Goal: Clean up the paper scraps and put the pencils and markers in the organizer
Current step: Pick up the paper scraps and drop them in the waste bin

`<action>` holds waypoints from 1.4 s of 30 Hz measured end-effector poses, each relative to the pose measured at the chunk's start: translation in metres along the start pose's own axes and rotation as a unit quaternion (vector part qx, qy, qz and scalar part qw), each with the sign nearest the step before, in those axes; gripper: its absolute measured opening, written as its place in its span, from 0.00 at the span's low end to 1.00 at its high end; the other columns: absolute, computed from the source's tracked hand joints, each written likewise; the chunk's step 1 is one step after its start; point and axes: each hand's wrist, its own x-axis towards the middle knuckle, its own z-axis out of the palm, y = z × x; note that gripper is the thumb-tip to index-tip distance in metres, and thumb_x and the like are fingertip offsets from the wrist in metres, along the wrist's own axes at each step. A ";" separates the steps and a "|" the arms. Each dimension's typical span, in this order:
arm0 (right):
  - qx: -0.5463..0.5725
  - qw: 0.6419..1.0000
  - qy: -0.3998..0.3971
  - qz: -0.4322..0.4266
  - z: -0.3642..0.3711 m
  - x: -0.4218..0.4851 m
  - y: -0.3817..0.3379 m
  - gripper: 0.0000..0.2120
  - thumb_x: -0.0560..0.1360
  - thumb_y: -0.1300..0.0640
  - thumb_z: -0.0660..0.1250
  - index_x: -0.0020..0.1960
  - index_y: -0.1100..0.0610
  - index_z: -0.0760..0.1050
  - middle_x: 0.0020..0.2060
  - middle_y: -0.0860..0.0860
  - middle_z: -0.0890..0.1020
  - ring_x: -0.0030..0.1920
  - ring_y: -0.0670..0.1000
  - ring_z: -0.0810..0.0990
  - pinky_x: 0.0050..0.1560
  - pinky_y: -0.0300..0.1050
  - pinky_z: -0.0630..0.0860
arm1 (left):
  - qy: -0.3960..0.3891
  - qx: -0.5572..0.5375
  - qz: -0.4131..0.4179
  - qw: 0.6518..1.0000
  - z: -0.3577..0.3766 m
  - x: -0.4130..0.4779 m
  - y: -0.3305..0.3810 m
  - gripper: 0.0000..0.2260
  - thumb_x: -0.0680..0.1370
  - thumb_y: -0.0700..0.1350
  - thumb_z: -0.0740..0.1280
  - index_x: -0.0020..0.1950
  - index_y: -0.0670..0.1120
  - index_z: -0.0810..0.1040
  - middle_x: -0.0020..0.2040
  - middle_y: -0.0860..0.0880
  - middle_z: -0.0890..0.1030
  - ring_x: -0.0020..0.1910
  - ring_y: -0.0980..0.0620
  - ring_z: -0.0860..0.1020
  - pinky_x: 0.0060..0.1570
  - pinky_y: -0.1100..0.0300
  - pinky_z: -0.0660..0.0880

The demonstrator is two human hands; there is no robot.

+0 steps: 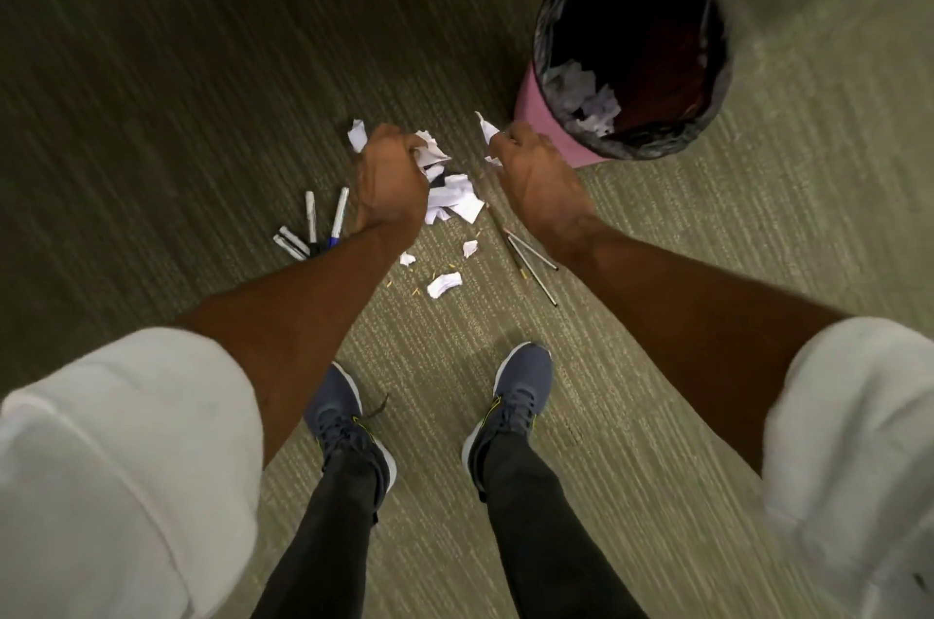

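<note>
White paper scraps (457, 198) lie in a heap on the carpet, with smaller bits (444, 284) nearer my feet. My left hand (391, 178) grips a bunch of scraps above the heap. My right hand (530, 163) pinches another white scrap (487, 129) close to the bin. Several markers (323, 226) lie left of my left wrist. Thin pencils (528, 259) lie on the carpet under my right wrist. No organizer is in view.
A pink waste bin (543, 118) with a black liner stands at the upper right, holding crumpled paper (586, 100). My two blue shoes (515, 396) stand on the green-grey carpet below the scraps. Tiny orange shavings dot the floor.
</note>
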 end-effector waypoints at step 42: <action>0.050 0.995 0.062 0.057 -0.074 0.007 0.117 0.25 0.76 0.68 0.67 0.70 0.59 0.67 0.71 0.58 0.67 0.60 0.60 0.78 0.59 0.55 0.80 | -0.075 -0.040 0.069 0.994 0.080 0.057 0.122 0.15 0.73 0.36 0.73 0.60 0.42 0.84 0.57 0.45 0.84 0.52 0.57 0.79 0.49 0.75 0.72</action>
